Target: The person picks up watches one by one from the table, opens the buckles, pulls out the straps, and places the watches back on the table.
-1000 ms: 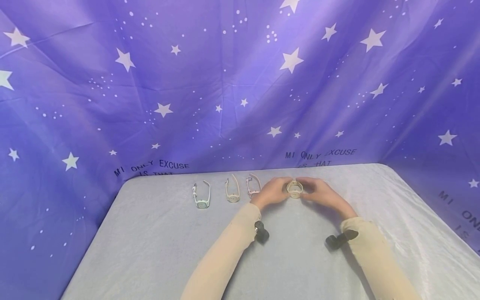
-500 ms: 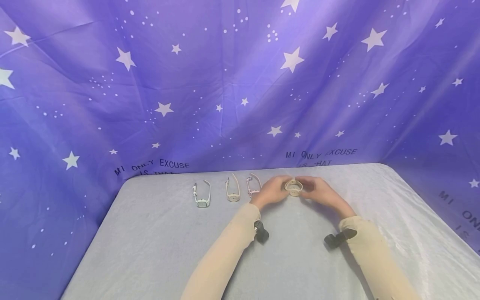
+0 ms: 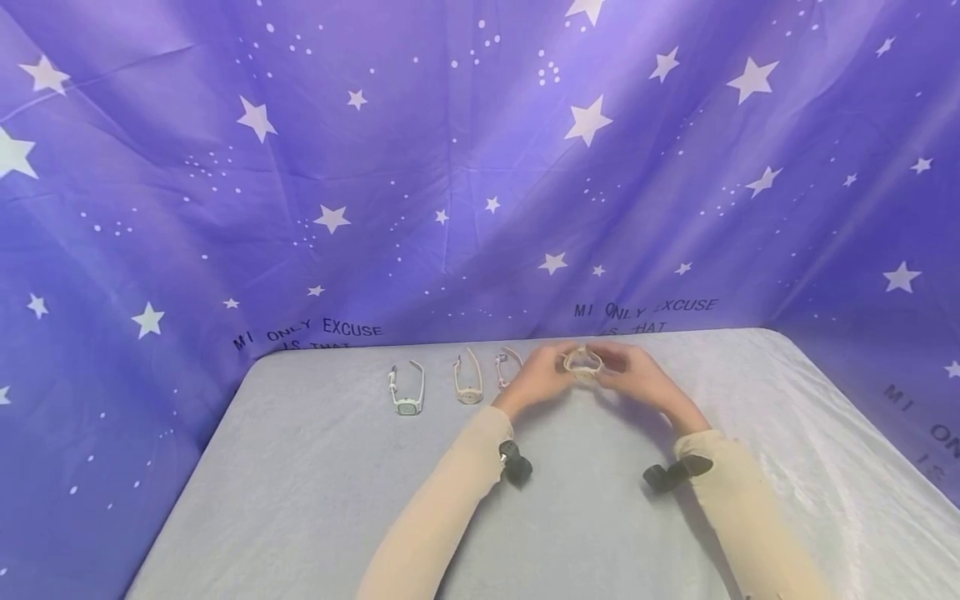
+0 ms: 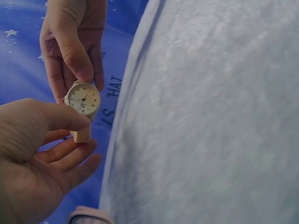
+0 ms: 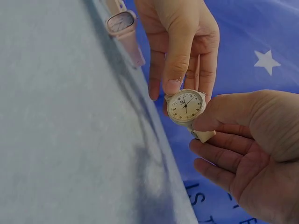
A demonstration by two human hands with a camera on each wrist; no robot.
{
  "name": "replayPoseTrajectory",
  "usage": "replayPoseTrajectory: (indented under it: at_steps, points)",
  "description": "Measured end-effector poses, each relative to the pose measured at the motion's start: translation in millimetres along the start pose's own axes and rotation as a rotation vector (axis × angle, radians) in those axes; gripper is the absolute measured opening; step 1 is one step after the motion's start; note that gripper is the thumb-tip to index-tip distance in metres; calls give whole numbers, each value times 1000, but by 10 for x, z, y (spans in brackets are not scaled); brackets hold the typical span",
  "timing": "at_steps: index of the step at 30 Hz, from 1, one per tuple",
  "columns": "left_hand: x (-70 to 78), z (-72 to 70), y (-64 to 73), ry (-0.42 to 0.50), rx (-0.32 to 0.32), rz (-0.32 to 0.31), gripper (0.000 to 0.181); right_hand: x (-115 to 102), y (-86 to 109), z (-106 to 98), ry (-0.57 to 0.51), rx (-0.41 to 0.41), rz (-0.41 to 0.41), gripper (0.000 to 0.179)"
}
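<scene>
A cream wristwatch (image 3: pixel 582 374) with a round white dial is held between both hands near the table's far edge. My left hand (image 3: pixel 542 377) pinches one side of it, thumb on top by the dial (image 4: pixel 84 99) and fingers beneath. From the other side my right hand (image 3: pixel 637 379) pinches it in the same manner, thumb at the strap end of the case. The strap is bent into a loop below the dial, partly hidden by the fingers. Just left of my left hand lies a pink watch (image 5: pixel 122 23), partly covered in the head view.
Two more watches lie in a row to the left: a beige round one (image 3: pixel 469 395) and a pale green squarish one (image 3: pixel 407 407). A grey velvet cloth covers the table (image 3: pixel 300 500). Behind it hangs a purple curtain (image 3: pixel 420 167) with white stars.
Both hands have shifted slightly left and toward the far edge with the cream watch, whose dial has tilted away from the head view. The three watches on the cloth lie as before.
</scene>
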State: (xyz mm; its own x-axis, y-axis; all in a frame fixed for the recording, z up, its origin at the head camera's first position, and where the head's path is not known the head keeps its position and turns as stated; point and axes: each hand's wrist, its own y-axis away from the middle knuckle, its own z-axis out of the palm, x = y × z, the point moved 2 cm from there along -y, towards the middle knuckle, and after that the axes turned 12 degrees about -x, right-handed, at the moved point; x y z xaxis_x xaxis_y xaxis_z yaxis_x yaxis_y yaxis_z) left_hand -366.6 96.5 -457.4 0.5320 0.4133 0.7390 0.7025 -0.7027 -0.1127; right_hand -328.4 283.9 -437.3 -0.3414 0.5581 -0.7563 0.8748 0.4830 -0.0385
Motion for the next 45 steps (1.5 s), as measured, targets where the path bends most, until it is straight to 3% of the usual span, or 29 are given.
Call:
replayPoseTrajectory:
  at_steps: [7,17,26,35,45]
  points:
    - [43,-217,122,68,23,-25,53,-193,-54,4,-27,4,-37,58]
    - [0,-489,351,310,45,-34,55,-433,-138,52,-135,-24,-45,60]
    - [-24,-658,570,520,29,-43,57,-593,-218,115,-256,-50,-102,61]
    - [-90,-754,706,600,5,-52,61,-665,-284,211,-349,-63,-61,64]
    - [-147,-859,844,681,21,-59,63,-717,-372,340,-375,-68,-94,62]
